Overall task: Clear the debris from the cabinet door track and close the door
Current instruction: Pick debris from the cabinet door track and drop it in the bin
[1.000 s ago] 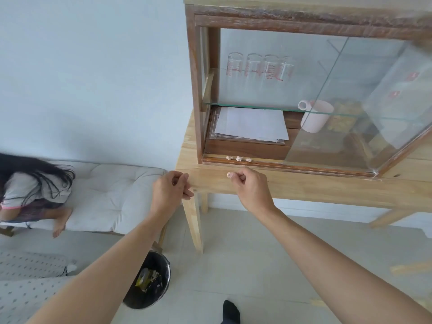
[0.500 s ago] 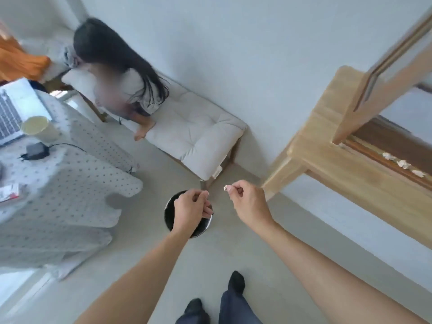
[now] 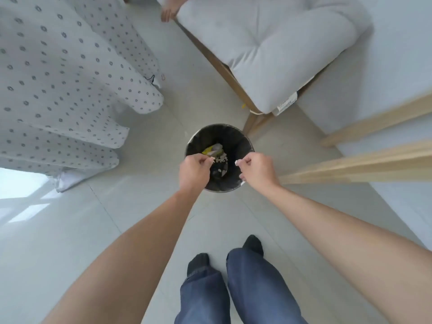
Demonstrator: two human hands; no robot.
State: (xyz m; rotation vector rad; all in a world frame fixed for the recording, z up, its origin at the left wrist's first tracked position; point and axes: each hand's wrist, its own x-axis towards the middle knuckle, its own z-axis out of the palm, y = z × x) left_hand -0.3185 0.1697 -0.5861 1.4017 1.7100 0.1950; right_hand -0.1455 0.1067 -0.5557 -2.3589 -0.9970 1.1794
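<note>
— From the head camera, what do you see under the person?

— A round black trash bin stands on the pale tiled floor. Both hands are held above it. The left hand is over the left part of the rim, and its fingers are pinched together on a small pale crumb. The right hand is over the right part of the rim, and it pinches a small white piece of debris between thumb and forefinger. So both grips are narrow, each one closed on a little bit.

— Is something already inside the bin?

— Yes. I see pale crumbs lying on a yellow and white wrapper, on the dark liner.

— And the cabinet with its door track?

— It is not visible in this view. Only light wooden legs come in from the right side, near the right hand.

— What else is around?

— At top right there is a bench with a grey cushion, and a bare foot of another person at its edge. At left hangs a white cloth with small dark dots. At the bottom I see 2 legs in blue jeans with dark socks, just behind the bin.
</note>
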